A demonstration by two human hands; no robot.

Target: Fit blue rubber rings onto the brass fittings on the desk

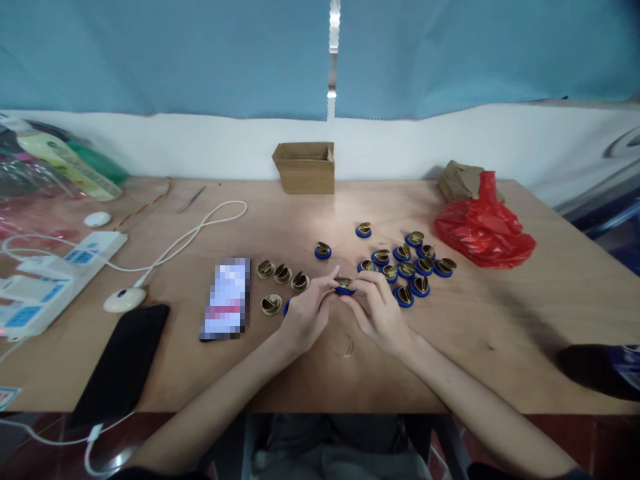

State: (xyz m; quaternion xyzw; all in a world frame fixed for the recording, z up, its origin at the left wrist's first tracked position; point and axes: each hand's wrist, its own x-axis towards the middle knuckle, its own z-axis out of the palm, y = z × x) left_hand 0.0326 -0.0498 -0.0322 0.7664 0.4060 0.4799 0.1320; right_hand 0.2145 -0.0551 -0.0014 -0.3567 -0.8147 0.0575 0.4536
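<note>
Between the fingertips of both hands is a round gold-coloured clip piece with a blue rim [344, 287]. My left hand [309, 312] pinches its left side, and my right hand [381, 312] grips it from the right. Several similar blue-rimmed clip pieces [406, 269] lie grouped beyond and beside my right hand. Another blue-rimmed piece [323, 251] sits just beyond my left hand, and a blue edge shows partly hidden under that hand. To its left are several gold clip pieces without visible blue rims [271, 305]. A thin clear ring [344, 347] lies between my forearms.
A phone with a lit screen [226, 300] and a dark phone [120, 363] lie left, near a power strip [70, 283] and white cable [185, 237]. An open cardboard box [307, 170] stands at the back. Right are a red plastic bag [485, 230] and dark bottle [600, 370].
</note>
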